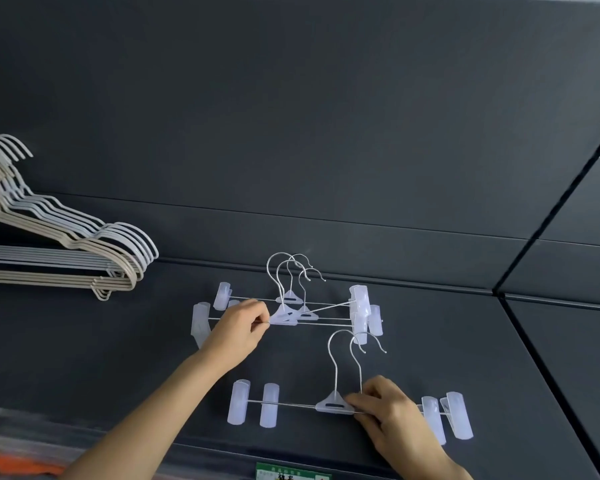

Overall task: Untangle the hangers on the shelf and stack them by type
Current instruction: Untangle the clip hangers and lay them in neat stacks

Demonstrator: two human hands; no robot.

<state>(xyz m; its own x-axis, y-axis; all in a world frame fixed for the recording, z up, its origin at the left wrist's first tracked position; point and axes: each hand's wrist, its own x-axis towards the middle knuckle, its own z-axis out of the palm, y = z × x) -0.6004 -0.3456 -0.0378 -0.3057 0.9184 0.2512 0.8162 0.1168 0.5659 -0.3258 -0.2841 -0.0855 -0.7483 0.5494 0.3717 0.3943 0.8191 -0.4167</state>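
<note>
On the dark grey shelf [465,358], the left hand [238,329] pinches the wire bar of a tangled cluster of metal clip hangers with translucent plastic clips [293,318]. Nearer, the right hand [387,410] curls its fingers around a pair of the same clip hangers [333,405]. Beige and pale grey coated hangers [66,251] lie stacked at far left.

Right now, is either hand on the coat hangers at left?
No, the left hand pinches the far clip hangers and the right hand grips the near clip hangers.
</note>
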